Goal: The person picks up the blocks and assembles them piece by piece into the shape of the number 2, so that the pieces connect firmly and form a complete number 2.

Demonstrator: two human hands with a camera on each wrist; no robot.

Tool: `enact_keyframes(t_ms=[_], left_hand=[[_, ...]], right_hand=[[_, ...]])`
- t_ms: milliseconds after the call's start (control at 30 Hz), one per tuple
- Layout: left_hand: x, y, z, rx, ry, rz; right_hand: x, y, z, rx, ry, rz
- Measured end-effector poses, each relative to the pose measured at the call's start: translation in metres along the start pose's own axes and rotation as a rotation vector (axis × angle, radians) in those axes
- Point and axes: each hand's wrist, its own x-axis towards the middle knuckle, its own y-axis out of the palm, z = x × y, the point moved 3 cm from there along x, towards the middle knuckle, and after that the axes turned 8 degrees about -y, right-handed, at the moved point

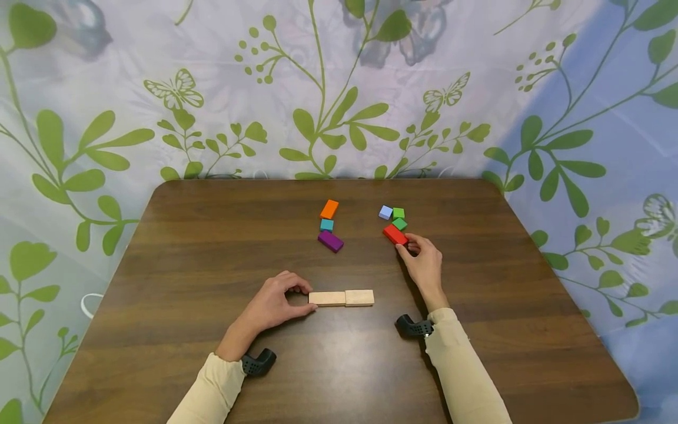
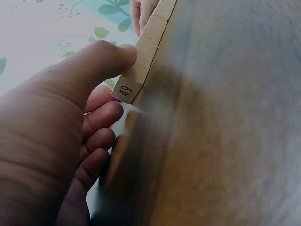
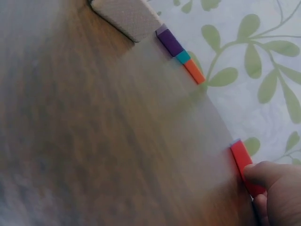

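Note:
Two plain wooden blocks lie end to end in a row, a left block [image 1: 326,299] and a right block [image 1: 359,298]. My left hand [image 1: 276,300] pinches the left block at its outer end between thumb and fingers. That end carries the number 49 [image 2: 125,90] in the left wrist view. Farther back, my right hand [image 1: 425,266] holds the near end of a red block [image 1: 395,234] with thumb and fingertips. The red block lies flat on the table, close to a dark green block [image 1: 399,224]. Some right-hand fingers are hidden in the right wrist view.
Behind the red block sit a light green block [image 1: 399,213] and a pale blue block [image 1: 385,212]. To their left, an orange block [image 1: 329,209], a teal block [image 1: 326,225] and a purple block [image 1: 331,241] form a line. The brown table [image 1: 222,235] meets a patterned cloth [image 1: 212,88].

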Motion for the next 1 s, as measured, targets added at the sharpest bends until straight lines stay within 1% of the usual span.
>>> enact_keyframes(t_ms=[200, 433, 767, 1000], left_hand=[[-0.0002, 0.0008, -0.0002, -0.001, -0.005, 0.005], [-0.0006, 0.0009, -0.0006, -0.005, 0.006, 0.003], [-0.0007, 0.0021, 0.0009, -0.014, -0.003, 0.007], [0.0001, 0.0021, 0.0016, -0.015, 0.003, 0.005]], right_hand=[[0.0, -0.0002, 0.0006, 0.009, 0.0, -0.015], [0.0001, -0.0003, 0.0001, 0.018, 0.003, -0.015], [-0.0001, -0.0011, 0.0021, 0.045, 0.001, -0.017], [-0.0007, -0.0003, 0.008, 0.074, -0.005, 0.003]])
